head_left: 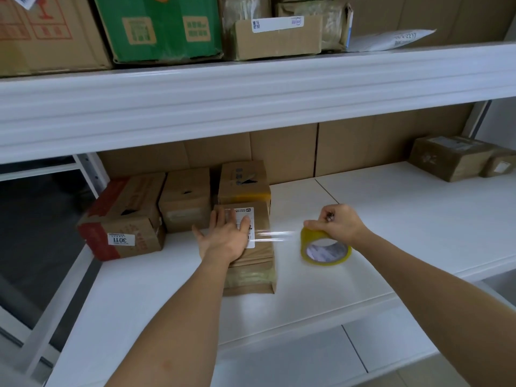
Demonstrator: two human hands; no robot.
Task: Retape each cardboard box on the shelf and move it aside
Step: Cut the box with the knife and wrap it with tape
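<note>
Right grip (339, 223) clamped on tape roll (325, 248) | left grip (226, 234) flat, fingers apart, pressing cardboard box (251, 263) | clear strip, blurred, apparently spans roll to box | shelf (391, 219)

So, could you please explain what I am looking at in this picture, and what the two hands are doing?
There is no machine here: a person wears a camera on the head, so the single picture looks forward and down along both bare arms at a white shelf.

The left hand lies flat, fingers straight, on top of a small brown cardboard box with a white label. The right hand grips a yellow-edged roll of clear packing tape, and a shiny strip of tape stretches from the roll to the box.

Behind and to the left of that box stand more brown cardboard boxes, one with red edges and a white sticker. Two more brown boxes sit far right. The upper shelf holds other cartons, among them a green one.
</note>
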